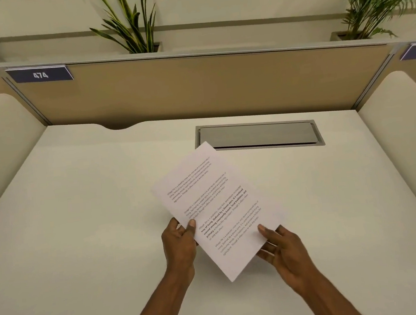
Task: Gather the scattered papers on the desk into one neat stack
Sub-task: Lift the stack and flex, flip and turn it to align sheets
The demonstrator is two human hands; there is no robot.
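Observation:
White printed papers [217,207] are held over the middle of the white desk [81,220], turned at an angle so the top corner points toward the far side. My left hand [179,244] grips their left edge, thumb on the printed face. My right hand [282,249] holds the lower right edge, thumb on top and fingers underneath. The edges line up, so I cannot tell how many sheets are in the bundle. No other loose paper shows on the desk.
A grey metal cable hatch [258,135] is set into the desk just beyond the papers. A tan partition [195,87] with a label reading 474 [40,75] closes the back. White curved side dividers [1,131] flank the desk. Potted plants [130,25] stand behind the partition.

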